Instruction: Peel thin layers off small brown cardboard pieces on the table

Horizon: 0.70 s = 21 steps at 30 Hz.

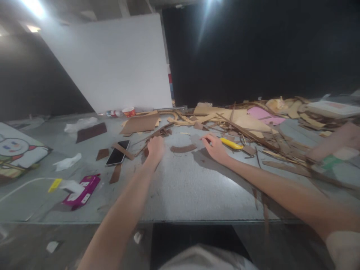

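Note:
My left hand [156,148] is low over the table among brown scraps, its fingers curled together. A brown piece shows beside it, but what the fingers hold, if anything, is hidden. My right hand [215,147] hovers to the right with thumb and forefinger apart and nothing visible between them. Between the hands a curved brown strip [183,149], like leather or card, lies flat on the table, touched by neither. Just right of my right hand lies a yellow-handled tool [231,143], seemingly a cutter.
On the left are a phone [118,153] with a brown strip across it, a purple tissue pack [82,192] and a crumpled tissue [67,162]. A red paper cup [128,111] stands at the back. Brown offcuts [253,137] and a pink sheet [266,115] pile up at right.

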Tool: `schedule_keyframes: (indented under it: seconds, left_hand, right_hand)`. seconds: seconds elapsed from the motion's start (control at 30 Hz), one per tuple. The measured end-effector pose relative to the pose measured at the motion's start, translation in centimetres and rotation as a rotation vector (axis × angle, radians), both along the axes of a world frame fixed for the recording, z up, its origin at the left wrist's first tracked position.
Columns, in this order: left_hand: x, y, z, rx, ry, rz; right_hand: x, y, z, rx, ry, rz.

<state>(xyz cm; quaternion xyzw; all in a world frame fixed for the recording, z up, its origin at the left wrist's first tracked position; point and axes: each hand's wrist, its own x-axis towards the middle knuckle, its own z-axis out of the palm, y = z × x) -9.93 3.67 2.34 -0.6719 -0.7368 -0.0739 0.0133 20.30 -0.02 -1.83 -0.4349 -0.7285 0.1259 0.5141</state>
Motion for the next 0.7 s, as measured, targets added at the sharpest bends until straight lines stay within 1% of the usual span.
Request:
schedule_keyframes:
  seconds: [0.07, 0.13, 0.23, 0.3, 0.37, 0.4, 0.47, 0.5, 0.6, 0.7]
  left_hand:
    - [0.4, 0.0, -0.7, 0.035, 0.019, -0.039]
    - [0.9, 0.1, -1.6, 0.107, 0.040, -0.112]
    - [1.3, 0.7, -3.0, 0.169, -0.026, -0.218]
    - [1.4, 1.2, -3.6, 0.171, -0.074, -0.330]
    - [1.5, 1.5, -3.8, 0.155, -0.091, -0.401]
    - [1.5, 1.5, -3.8, 0.153, -0.090, -0.415]
    - [1.5, 1.1, -3.6, 0.173, -0.065, -0.385]
    - [1.5, 0.8, -3.4, 0.191, -0.039, -0.340]
    - [1.5, -0.3, -2.3, 0.230, 0.086, -0.117]
    - [1.6, -1.1, -1.2, 0.215, 0.142, 0.134]
  right_hand:
    - [0.0, 0.0, 0.0, 0.002, -0.003, -0.002]
    - [-0.1, 0.0, -0.1, 0.006, -0.008, -0.002]
    - [-0.1, 0.0, -0.1, 0.015, -0.017, 0.000]
    - [-0.1, 0.0, -0.2, 0.022, -0.022, 0.007]
    - [-0.1, 0.0, -0.2, 0.025, -0.027, 0.018]
    - [-0.2, 0.0, -0.2, 0.026, -0.029, 0.021]
    - [-0.2, 0.0, -0.3, 0.028, -0.030, 0.023]
    - [-0.2, 0.0, -0.3, 0.029, -0.031, 0.021]
    - [-0.2, 0.0, -0.3, 0.027, -0.038, 0.019]
    - [-0.2, 0.0, -0.3, 0.029, -0.047, 0.019]
